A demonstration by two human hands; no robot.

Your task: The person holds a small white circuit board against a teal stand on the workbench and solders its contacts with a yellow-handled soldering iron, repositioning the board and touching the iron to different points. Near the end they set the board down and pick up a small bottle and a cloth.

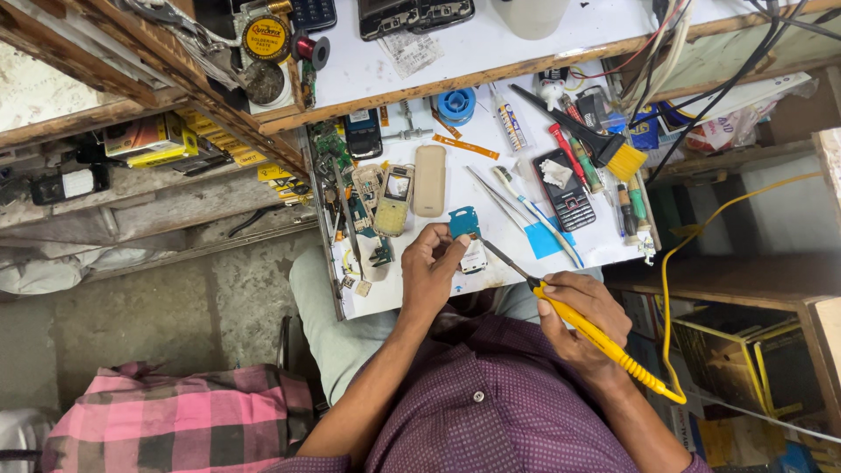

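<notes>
Left hand [429, 273] pinches a small blue-and-white phone circuit board [469, 238] at the white tabletop's [412, 293] near edge; right hand [583, 311] grips a yellow soldering iron [604, 343], tip touching it.

Bare worktop [504, 188] between beige phone shell [429, 180], tweezers [492, 197]; elsewhere cluttered

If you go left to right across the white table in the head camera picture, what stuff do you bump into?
Green circuit boards → beige phone cover → blue spool → black keypad phone → yellow-bristled brush.
</notes>
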